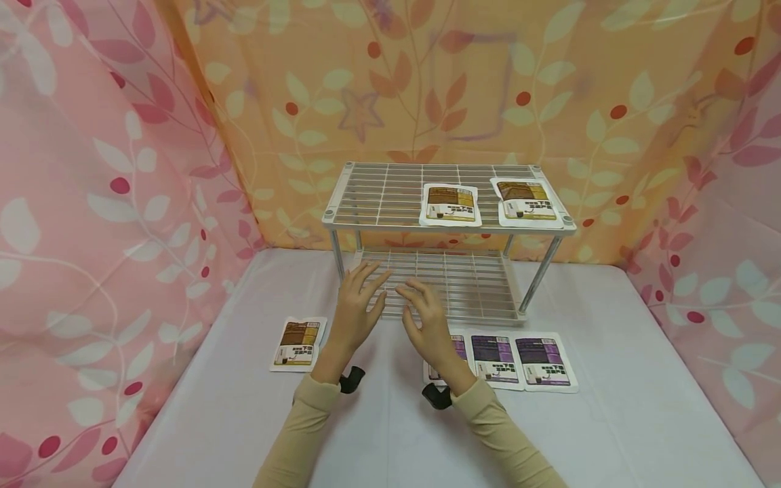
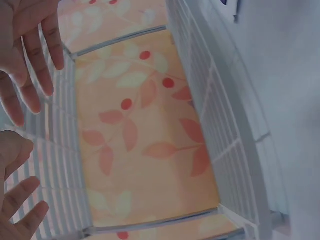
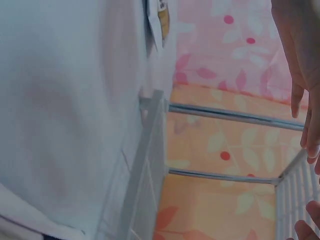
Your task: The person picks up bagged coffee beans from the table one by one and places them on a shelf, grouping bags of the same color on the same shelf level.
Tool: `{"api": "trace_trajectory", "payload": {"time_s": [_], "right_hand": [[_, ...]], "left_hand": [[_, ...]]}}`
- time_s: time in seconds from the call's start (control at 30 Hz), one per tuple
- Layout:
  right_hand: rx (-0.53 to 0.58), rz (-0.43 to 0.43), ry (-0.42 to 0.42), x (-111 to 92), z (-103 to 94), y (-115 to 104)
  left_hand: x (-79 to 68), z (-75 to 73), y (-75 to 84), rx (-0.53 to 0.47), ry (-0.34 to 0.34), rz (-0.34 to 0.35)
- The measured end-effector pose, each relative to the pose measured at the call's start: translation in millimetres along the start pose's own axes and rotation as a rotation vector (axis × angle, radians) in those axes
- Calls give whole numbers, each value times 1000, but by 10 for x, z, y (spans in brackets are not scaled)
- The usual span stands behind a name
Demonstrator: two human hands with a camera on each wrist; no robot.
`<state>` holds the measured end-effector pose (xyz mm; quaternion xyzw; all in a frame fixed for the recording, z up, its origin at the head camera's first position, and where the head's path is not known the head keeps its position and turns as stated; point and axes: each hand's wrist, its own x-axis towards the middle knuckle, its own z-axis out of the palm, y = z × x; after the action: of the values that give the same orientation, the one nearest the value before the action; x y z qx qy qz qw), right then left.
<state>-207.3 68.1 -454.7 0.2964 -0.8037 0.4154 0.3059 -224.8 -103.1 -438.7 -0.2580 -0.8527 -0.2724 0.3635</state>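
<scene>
My left hand and right hand are raised in front of a white two-tier wire rack, fingers loosely spread, holding nothing. A small gap separates their fingertips. On the rack's top shelf lie two brown-and-yellow pouches, one near the middle and one at the right. Another brown pouch lies on the table, left of my left hand. Beside my right hand are several purple pouches in a row, the leftmost partly hidden by that hand. The left wrist view shows fingers before the shelf bars.
The rack stands on a white-covered table, its lower shelf close to the surface and thin metal posts at its corners. Patterned cloth hangs behind and at both sides. A black strap piece sits at each wrist.
</scene>
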Motion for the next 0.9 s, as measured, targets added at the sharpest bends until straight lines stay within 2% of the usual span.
{"api": "trace_trajectory", "payload": {"time_s": [0.27, 0.5, 0.67, 0.9], "right_hand": [[55, 75, -55, -114, 174, 57], [114, 129, -118, -166, 335, 47], [161, 160, -193, -219, 427, 36], [315, 231, -288, -293, 578, 12]], "left_hand": [[-245, -20, -193, 43, -54, -72], [-391, -147, -328, 88, -94, -136], [-529, -196, -439, 112, -114, -184], [-693, -271, -579, 116, -164, -278]]}}
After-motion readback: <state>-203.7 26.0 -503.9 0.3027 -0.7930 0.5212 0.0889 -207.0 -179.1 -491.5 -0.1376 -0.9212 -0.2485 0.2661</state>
